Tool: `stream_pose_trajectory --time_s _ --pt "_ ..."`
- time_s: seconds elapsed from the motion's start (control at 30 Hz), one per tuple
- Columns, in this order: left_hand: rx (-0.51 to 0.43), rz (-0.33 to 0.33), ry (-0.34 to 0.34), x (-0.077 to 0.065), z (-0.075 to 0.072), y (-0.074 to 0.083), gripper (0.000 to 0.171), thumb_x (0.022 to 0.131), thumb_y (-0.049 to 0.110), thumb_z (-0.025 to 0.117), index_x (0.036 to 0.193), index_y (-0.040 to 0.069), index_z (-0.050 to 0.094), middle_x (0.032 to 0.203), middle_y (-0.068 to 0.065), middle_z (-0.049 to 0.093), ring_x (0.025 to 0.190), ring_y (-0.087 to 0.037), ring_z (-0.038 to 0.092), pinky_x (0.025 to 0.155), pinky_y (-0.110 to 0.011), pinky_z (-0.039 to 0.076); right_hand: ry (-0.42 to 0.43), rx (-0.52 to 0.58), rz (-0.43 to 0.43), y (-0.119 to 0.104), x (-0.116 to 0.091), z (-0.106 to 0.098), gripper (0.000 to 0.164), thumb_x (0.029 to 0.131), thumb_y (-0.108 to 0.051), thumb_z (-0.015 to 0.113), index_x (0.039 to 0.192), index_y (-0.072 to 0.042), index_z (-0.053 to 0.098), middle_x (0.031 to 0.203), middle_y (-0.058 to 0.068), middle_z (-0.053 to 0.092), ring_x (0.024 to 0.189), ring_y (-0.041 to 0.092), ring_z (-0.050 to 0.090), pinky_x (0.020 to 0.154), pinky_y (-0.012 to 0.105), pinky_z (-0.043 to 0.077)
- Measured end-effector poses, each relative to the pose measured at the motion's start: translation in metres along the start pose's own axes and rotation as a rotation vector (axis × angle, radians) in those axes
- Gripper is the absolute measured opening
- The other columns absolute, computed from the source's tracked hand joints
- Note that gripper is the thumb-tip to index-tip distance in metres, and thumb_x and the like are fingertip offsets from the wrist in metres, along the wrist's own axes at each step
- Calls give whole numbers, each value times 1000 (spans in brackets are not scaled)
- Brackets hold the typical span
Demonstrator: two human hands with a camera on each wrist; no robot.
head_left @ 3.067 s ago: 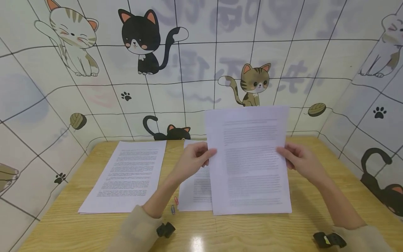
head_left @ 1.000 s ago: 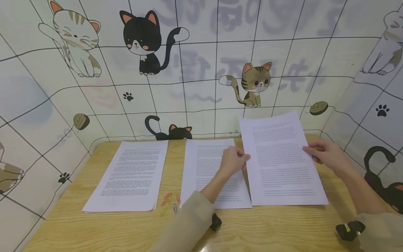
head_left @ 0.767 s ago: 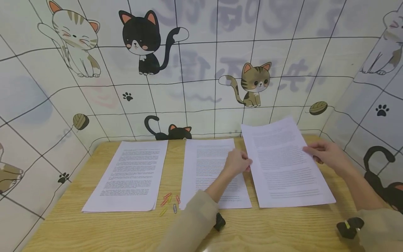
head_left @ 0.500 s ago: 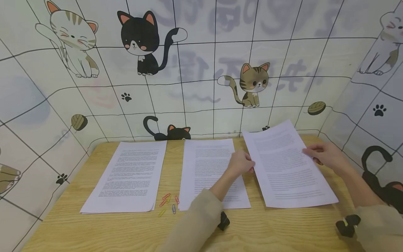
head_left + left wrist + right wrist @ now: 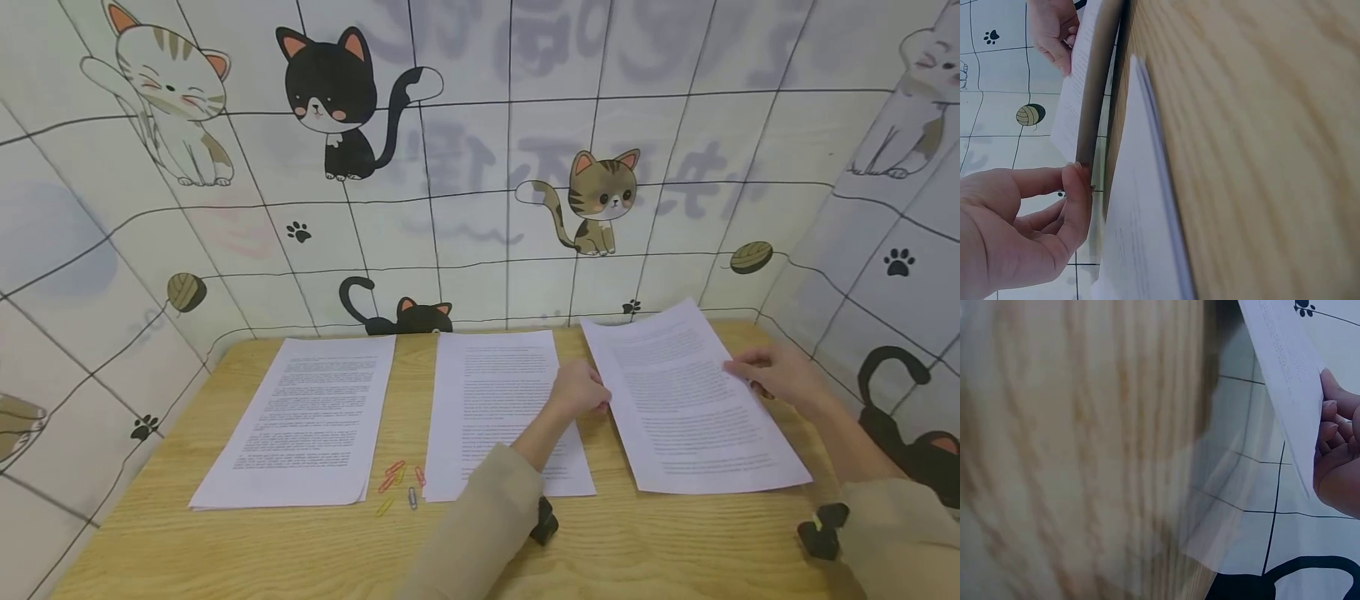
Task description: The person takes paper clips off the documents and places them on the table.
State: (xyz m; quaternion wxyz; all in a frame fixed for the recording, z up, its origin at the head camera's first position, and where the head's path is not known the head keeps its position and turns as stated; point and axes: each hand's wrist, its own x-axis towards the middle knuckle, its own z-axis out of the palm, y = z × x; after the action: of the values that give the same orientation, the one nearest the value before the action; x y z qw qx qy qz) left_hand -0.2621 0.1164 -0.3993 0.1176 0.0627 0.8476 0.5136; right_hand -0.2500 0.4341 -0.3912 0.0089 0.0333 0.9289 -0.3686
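Note:
A printed sheet of paper (image 5: 693,408), possibly more than one sheet, is held between both hands on the right side of the table, its far edge raised and slightly bowed. My left hand (image 5: 579,390) pinches its left edge; in the left wrist view, thumb and fingertip meet on the paper (image 5: 1088,94). The right hand (image 5: 776,375) pinches the right edge, thumb on the printed face; the right wrist view shows fingers curled behind the paper (image 5: 1291,387). Under my left forearm lies the middle paper stack (image 5: 502,400), partly covered.
Another printed stack (image 5: 300,425) lies at the left, its sheets slightly uneven. Several coloured paper clips (image 5: 396,483) are scattered between the left and middle stacks. A wall (image 5: 480,275) with cat drawings rises behind the wooden table (image 5: 637,550).
From upright in front of the middle stack, the held paper has moved right and been lowered, tilting back toward the table. Both hands have shifted right with it, uncovering the middle stack and the clips.

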Motion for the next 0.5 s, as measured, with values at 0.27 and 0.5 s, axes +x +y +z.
stream_pose_trajectory --time_s 0.27,0.5 --pt "-101 -40 -34 -1 1 1 12 82 -10 73 72 -4 73 69 -17 72 72 -31 75 64 -26 58 13 -10 45 17 3 4 48 102 -28 61 123 15 55 86 6 59 70 15 52 59 28 43" --pt "-222 -109 -114 -2 3 6 13 85 -10 73 73 -8 70 66 -15 68 55 -19 63 66 -28 60 52 -47 116 25 6 2 47 102 -21 58 127 18 50 92 15 60 76 22 54 59 29 44"
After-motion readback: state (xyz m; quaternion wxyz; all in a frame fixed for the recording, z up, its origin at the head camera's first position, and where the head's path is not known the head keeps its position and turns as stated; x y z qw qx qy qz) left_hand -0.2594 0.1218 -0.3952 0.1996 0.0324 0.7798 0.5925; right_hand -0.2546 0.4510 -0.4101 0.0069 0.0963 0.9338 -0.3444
